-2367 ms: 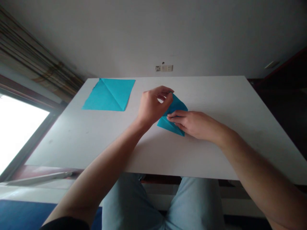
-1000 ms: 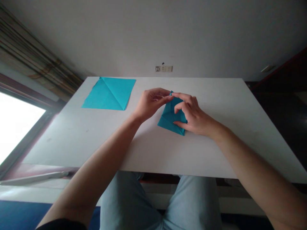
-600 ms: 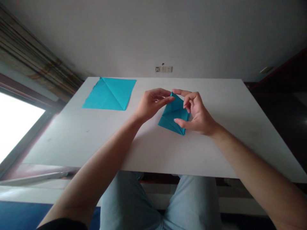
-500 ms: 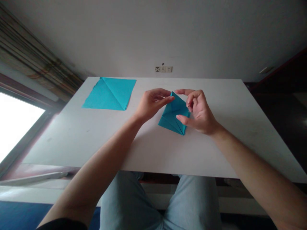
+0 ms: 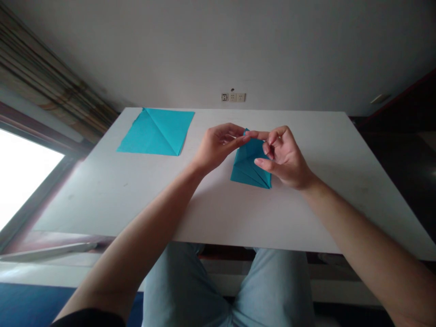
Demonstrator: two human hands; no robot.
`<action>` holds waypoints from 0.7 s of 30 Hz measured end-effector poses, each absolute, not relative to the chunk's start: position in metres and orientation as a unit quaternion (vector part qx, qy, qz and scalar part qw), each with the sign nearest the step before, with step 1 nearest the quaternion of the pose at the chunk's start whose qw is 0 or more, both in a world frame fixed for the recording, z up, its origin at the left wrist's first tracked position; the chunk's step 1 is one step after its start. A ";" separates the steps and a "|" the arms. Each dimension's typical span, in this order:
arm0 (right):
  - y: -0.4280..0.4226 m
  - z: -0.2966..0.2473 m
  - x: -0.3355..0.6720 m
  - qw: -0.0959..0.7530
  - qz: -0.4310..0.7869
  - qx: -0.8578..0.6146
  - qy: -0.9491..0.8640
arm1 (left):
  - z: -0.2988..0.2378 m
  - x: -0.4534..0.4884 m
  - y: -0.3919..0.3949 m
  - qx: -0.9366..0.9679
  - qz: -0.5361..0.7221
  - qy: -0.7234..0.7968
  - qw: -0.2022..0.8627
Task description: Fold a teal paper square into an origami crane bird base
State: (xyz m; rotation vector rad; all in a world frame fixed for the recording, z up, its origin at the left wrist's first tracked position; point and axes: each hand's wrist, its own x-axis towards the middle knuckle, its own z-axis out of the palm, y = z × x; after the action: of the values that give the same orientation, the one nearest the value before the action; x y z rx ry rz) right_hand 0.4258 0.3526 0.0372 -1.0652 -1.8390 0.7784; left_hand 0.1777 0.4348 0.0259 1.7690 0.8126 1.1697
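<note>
Left hand (image 5: 218,146) pinches folded blue paper (image 5: 245,162) at its twelve o'clock corner, thumb and finger together on it. Right hand (image 5: 285,158) at paper's three o'clock, grip apart: index stretched toward pinched corner, thumb over paper; contact hard to tell. Creases fan from paper's five o'clock corner. Paper on white tabletop (image 5: 136,204); second blue sheet (image 5: 155,134) toward ten o'clock, diagonally creased.
</note>
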 end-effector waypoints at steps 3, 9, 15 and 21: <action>0.358 0.031 0.425 0.464 0.337 -0.402 -0.714 | 0.024 0.179 0.437 0.697 0.474 0.315 0.436; 0.366 0.029 0.429 0.519 0.236 -0.445 -0.691 | 0.023 0.178 0.440 0.695 0.473 0.295 0.454; 0.368 0.031 0.442 0.369 0.116 -0.526 -0.757 | 0.025 0.181 0.437 0.709 0.459 0.262 0.468; 0.373 0.032 0.443 0.353 0.158 -0.511 -0.768 | 0.026 0.180 0.436 0.721 0.448 0.240 0.471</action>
State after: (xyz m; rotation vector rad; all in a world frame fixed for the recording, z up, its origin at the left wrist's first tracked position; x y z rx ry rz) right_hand 0.4425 0.3732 0.0322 -1.3220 -1.9860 0.4094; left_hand 0.1800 0.4360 0.0256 1.7660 0.5868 1.0978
